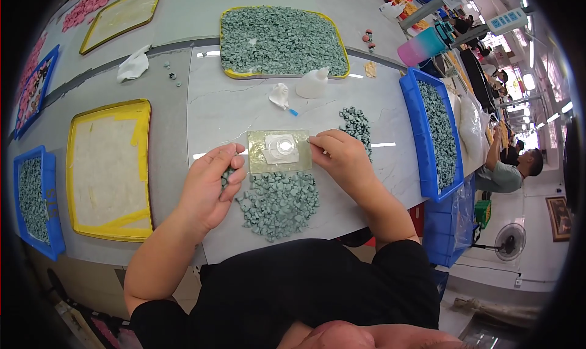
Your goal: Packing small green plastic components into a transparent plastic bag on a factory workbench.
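Note:
A flat, translucent yellowish plate (pixel 259 161) lies on the table in front of me, with a white patch and a clear round disc (pixel 284 146) on it. At its left edge my left hand (pixel 210 187) curls its fingers around small grey-green pieces (pixel 227 175). My right hand (pixel 345 160) pinches thumb and forefinger together by the plate's right edge; whatever is between the fingertips is too small to make out. A loose pile of grey-green pieces (pixel 278 205) spreads on the near side of the plate. Beyond my right hand sits a darker-looking pile of pieces (pixel 356 123).
A yellow-rimmed tray (pixel 244 75) full of pieces stands at the back, behind a white squeeze bottle (pixel 312 85) and a crumpled white tissue (pixel 279 95). Another yellow-edged tray (pixel 108 166) lies left. Blue bins (pixel 416 135) of pieces flank both sides. Another person (pixel 503 175) is far right.

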`<state>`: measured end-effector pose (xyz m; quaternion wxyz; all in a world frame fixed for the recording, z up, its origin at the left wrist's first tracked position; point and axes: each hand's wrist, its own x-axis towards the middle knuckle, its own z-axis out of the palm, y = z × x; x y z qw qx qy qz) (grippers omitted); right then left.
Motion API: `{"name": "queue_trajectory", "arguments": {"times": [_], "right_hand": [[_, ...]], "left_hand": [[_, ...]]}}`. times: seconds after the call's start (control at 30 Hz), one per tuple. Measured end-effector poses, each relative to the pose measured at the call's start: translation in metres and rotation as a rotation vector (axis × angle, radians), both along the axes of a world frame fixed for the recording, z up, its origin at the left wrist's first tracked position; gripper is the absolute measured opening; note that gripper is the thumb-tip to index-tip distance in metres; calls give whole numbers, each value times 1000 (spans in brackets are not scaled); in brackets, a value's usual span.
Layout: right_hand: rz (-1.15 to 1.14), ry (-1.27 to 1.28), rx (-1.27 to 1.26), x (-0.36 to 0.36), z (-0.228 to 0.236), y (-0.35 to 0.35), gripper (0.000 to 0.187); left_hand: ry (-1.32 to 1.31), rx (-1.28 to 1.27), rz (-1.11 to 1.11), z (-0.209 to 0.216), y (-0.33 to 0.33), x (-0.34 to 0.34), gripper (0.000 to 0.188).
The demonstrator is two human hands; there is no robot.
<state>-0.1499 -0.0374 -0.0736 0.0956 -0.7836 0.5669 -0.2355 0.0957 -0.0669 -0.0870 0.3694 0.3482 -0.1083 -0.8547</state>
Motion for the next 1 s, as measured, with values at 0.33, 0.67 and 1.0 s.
{"name": "queue_trajectory", "arguments": {"times": [0.33, 0.67, 1.0], "right_hand": [[293, 100, -344, 14, 1, -3, 26], [309, 114, -349, 20, 2, -4, 25], [-179, -1015, 522, 30, 16, 4, 5]], "left_hand": [[29, 33, -16, -1, 0, 0, 25], [36, 36, -4, 0, 2, 4, 27], [-88, -152, -79, 0, 6, 1, 23]]}}
